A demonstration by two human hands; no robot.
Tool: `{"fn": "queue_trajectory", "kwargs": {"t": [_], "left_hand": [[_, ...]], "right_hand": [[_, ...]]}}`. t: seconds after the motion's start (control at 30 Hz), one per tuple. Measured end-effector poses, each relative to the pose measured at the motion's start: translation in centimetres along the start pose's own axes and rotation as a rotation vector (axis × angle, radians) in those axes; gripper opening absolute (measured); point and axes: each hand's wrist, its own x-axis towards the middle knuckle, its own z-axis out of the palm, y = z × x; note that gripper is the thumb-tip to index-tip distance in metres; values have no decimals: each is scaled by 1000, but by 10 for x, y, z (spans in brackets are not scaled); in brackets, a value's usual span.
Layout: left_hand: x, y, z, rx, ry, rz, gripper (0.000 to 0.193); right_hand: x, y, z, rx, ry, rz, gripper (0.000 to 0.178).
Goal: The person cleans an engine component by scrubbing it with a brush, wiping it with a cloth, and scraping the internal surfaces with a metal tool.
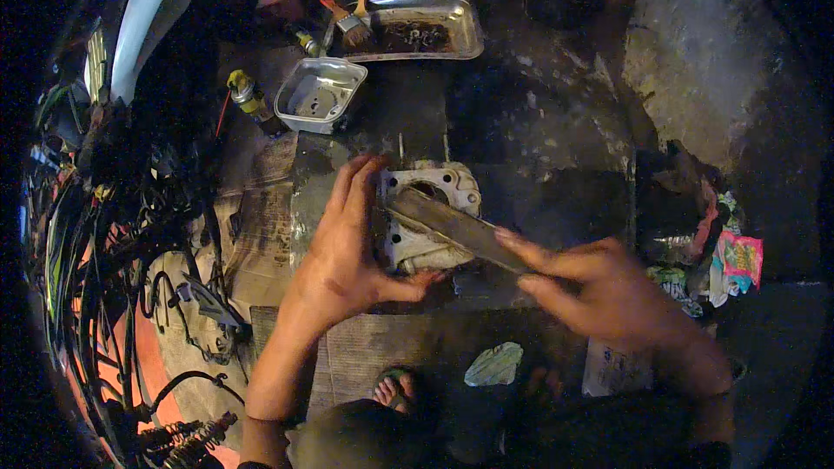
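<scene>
An engine cylinder block with a pale metal face and bolt holes stands on the dark work surface in front of me. My left hand is closed around its left side, fingers at the far edge and thumb along the near edge. A long, flat grey-brown bar, perhaps a file or a whetstone, lies slantwise across the block's top face and covers part of the bore. Its near right end is gripped between the thumb and fingers of my right hand, which is slightly blurred.
Beyond the block are a square metal tin and a metal tray with brushes and dark liquid. A bottle stands left of the tin. Cables crowd the left side; colourful wrappers lie at right.
</scene>
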Motion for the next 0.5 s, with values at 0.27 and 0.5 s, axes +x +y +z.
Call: {"fn": "queue_trajectory", "kwargs": {"t": [0.27, 0.5], "left_hand": [[3, -2, 1, 32, 6, 97, 124], [0, -4, 2, -23, 13, 87, 141]], "right_hand": [[-4, -9, 3, 171, 40, 12, 43], [12, 1, 29, 77, 47, -84, 46]]}}
